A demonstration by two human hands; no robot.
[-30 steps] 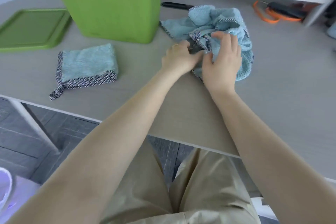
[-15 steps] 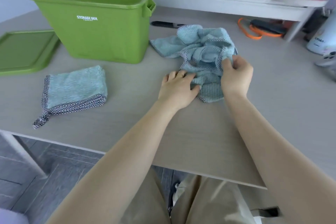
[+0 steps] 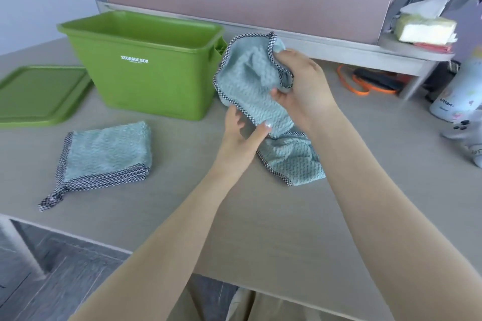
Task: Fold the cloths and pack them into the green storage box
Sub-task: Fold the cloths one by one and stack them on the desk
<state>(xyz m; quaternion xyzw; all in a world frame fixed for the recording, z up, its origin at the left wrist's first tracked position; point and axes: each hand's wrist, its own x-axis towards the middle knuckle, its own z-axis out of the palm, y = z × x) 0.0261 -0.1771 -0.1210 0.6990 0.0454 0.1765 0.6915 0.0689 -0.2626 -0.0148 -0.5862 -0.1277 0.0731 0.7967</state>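
Note:
A crumpled light-blue cloth with a checkered black-and-white border is lifted off the table, its lower end still trailing on the surface. My right hand grips its upper edge. My left hand pinches its lower checkered edge between thumb and fingers. A second, folded blue cloth lies flat on the table to the left. The green storage box stands open behind, just left of the lifted cloth.
The box's green lid lies flat at far left. A shelf along the back wall carries sponges; orange-handled scissors lie under it. A white bottle stands at far right. The table's front edge runs close to me.
Both hands have raised the crumpled cloth off the table, where it was being gathered before. The camera view has tilted upward, showing more of the back wall.

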